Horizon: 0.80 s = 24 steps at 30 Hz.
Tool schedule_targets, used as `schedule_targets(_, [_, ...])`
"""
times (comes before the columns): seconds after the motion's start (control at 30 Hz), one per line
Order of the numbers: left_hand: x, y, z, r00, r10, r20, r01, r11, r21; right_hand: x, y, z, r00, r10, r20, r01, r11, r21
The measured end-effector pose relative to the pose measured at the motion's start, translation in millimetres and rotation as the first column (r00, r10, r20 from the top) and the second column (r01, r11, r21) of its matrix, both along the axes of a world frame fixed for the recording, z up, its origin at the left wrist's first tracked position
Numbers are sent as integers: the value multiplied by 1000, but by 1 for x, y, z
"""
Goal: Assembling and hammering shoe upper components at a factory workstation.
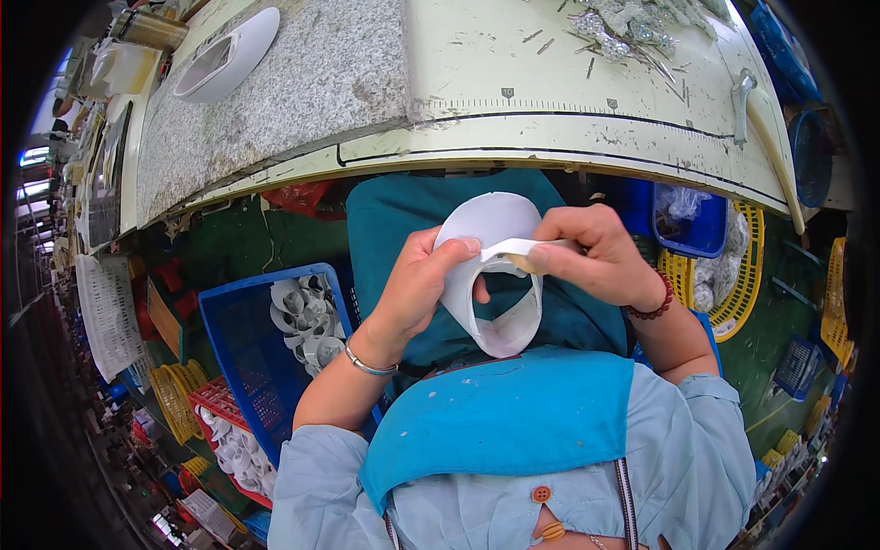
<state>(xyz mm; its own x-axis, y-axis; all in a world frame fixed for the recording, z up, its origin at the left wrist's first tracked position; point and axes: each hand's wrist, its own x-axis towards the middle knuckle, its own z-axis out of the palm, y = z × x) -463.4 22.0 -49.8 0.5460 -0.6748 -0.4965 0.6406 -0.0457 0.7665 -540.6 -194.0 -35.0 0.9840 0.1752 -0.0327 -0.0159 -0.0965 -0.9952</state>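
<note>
In the head view, I see the white shell [490, 216] held over the lap [587, 321], on the person's side of the table [550, 137]. The left hand [417, 280] clamps its left side, thumb pressed on top; the right hand [596, 252] has thumb and bent fingers pinched on a pale strip [510, 246] at the opening. Whether this strip is joined, I cannot tell. I judge the piece partly done: opening made, its rim left to finish. The table edge is near; the blue crate [240, 339] stands beside the left forearm [335, 394]; most room seems lapward.
</note>
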Motion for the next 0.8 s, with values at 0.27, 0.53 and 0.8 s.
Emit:
schedule_targets(0.27, [3, 3, -3, 989, 24, -146, -27, 999, -19, -5, -6, -14, 997, 37, -60, -24, 980, 199])
schedule_targets(0.53, [2, 4, -3, 986, 33, -161, -49, 994, -94, -9, -12, -20, 989, 15, -144, -10, 999, 37])
schedule_targets(0.8, [-2, 1, -2, 999, 22, -46, -27, 995, -100, -11, -5, -17, 993, -24, -112, 23, 1000, -10])
